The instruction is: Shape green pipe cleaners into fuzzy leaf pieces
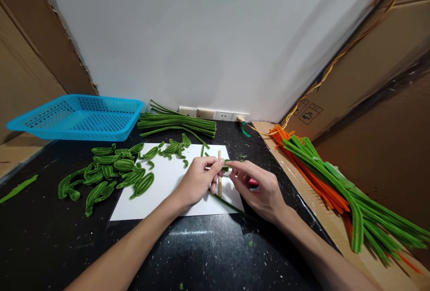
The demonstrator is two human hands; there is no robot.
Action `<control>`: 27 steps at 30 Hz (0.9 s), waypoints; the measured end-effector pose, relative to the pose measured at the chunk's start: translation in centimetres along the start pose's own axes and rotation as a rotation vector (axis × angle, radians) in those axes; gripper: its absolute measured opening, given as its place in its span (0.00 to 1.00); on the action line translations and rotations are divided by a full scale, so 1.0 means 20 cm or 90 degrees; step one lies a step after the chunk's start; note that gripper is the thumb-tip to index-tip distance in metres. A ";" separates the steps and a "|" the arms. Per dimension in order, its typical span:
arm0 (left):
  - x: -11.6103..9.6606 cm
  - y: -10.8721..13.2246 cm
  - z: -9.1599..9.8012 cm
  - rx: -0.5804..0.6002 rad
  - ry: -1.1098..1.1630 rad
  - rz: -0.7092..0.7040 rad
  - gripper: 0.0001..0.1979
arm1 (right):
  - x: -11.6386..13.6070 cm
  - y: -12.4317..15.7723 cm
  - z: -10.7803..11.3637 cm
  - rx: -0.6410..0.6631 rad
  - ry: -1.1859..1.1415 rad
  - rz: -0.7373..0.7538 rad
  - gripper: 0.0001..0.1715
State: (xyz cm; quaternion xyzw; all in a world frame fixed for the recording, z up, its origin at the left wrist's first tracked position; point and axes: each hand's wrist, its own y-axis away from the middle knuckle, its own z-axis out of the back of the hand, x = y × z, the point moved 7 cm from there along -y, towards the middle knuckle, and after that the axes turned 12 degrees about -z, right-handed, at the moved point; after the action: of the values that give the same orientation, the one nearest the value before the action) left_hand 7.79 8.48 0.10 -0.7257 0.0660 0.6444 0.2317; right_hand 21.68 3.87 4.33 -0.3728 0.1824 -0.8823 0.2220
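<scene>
My left hand (198,181) is closed round a thin wooden stick (220,187), held roughly upright above a white sheet of paper (157,199). A short piece of green pipe cleaner (226,166) shows beside the stick, between both hands. My right hand (262,188) has its thumb and index fingertip at that piece, the other fingers curled. Beneath my hands a long green pipe cleaner (230,205) crosses the paper's edge. Something red (253,182) is partly hidden behind my right fingers. Looped green pipe-cleaner leaves (124,165) lie left of my hands, some on the paper.
A blue perforated basket (134,123) stands at the back left. Against the wall lies a bundle of green pipe cleaners (178,123), near a power strip (205,113). Orange (316,181) and green stems (339,181) lie on cardboard at right. A twisted cable (331,69) hangs there.
</scene>
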 end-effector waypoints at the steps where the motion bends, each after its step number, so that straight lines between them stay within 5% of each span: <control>1: 0.00 0.00 0.00 -0.003 0.008 0.003 0.21 | 0.01 0.00 0.00 0.001 0.003 0.011 0.19; 10: -0.02 -0.02 0.07 -0.077 -0.018 -0.023 0.25 | 0.00 0.01 0.00 -0.024 0.049 0.044 0.15; 16: -0.23 0.00 0.32 -0.226 -0.497 -0.207 0.25 | -0.07 0.01 0.03 -0.053 0.012 -0.076 0.28; 19: -0.30 0.03 0.42 -0.335 -0.657 -0.226 0.25 | -0.08 0.02 0.04 -0.063 -0.012 -0.097 0.33; 24: -0.32 0.06 0.51 -0.492 -0.574 -0.291 0.05 | -0.07 0.02 0.04 -0.043 0.013 -0.079 0.25; 27: -0.30 0.06 0.53 -0.514 -0.506 -0.308 0.02 | -0.07 0.02 0.02 -0.018 0.059 -0.058 0.19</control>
State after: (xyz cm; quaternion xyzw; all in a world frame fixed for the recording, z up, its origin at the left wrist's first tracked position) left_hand -3.11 10.71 4.87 -0.4549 -0.4411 0.7690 0.0847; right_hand 22.95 4.22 3.74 -0.3427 0.1875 -0.9050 0.1682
